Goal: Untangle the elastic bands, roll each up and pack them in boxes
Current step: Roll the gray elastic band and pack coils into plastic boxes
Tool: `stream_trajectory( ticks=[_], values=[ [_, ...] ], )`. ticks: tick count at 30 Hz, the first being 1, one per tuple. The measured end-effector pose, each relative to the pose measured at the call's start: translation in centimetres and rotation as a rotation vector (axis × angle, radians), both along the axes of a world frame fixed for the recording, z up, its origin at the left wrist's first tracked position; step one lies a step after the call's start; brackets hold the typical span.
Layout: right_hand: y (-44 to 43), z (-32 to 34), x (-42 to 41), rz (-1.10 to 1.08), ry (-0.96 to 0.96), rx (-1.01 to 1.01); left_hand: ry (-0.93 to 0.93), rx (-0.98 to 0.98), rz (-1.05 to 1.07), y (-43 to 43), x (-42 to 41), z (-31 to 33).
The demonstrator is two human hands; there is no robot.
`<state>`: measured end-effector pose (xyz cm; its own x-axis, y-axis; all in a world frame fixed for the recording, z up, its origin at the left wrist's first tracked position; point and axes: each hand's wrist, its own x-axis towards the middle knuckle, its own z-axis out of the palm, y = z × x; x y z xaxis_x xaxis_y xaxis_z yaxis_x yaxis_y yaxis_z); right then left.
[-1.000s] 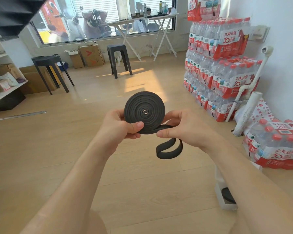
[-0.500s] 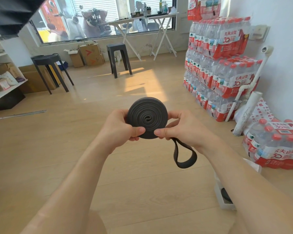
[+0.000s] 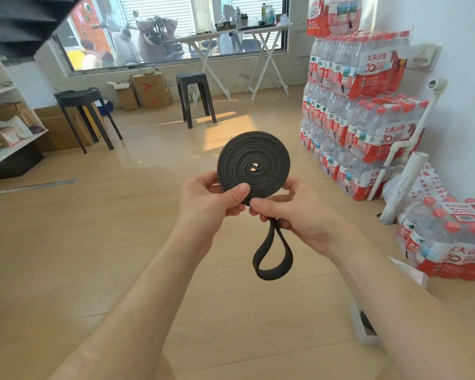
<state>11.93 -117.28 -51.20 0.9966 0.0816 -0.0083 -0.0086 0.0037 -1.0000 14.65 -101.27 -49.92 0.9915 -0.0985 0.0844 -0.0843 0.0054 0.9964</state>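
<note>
The elastic band is black and wound into a flat coil that I hold up in front of me over the wooden floor. My left hand pinches the coil's lower edge, thumb on the near face and fingers behind. My right hand grips the band just beside it, where the unrolled tail leaves the coil and hangs down as a short loop. A white box lies on the floor under my right forearm, with something dark inside. Packs of water bottles stand stacked against the right wall.
</note>
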Motion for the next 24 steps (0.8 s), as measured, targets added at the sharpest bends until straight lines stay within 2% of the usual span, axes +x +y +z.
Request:
stream_trajectory(
  ticks=[3, 6, 13, 24],
  values=[
    [-0.5, 0.4, 0.0, 0.032, 0.004, -0.278, 0.013, 0.014, 0.028, 1.0, 0.6, 0.3],
    [-1.1, 0.9, -0.2, 0.018, 0.001, -0.348, 0.041, 0.056, 0.013, 1.6, 0.9, 0.3],
    [-1.6, 1.4, -0.3, 0.010, -0.017, -0.340, 0.085, 0.128, -0.060, 1.9, 0.9, 0.3],
    [-1.4, 0.4, 0.1, -0.031, -0.051, -0.204, -0.001, 0.305, -0.068, 1.8, 1.3, 0.5]
  ],
)
